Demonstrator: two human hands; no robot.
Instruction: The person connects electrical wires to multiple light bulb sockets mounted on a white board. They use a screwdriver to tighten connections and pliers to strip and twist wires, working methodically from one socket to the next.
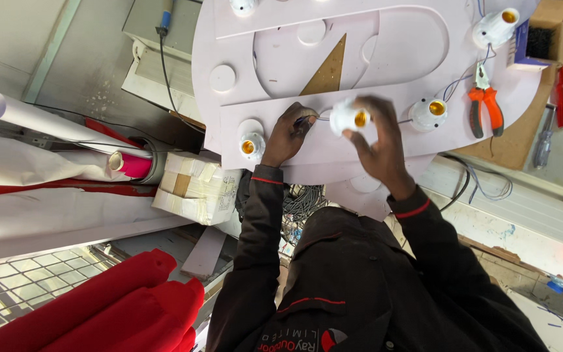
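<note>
While right hand (378,146) grips white lamp socket (348,118) on pale board (386,45) — left hand (289,133) pinches wire (320,118), seemingly.

White shaped panel (386,45) on brown board (516,140); lamp sockets (428,114) along panel's edges, orange-handled pliers (483,101) near right edge.

Jacket: dark brown/black work jkt, long sleeves
Cuffs: thin red piping, both wrists
Chest: red piping line, round red emblem w/ pale lettering
Hands: left hand (288,135), right hand (379,146), no gloves
</note>
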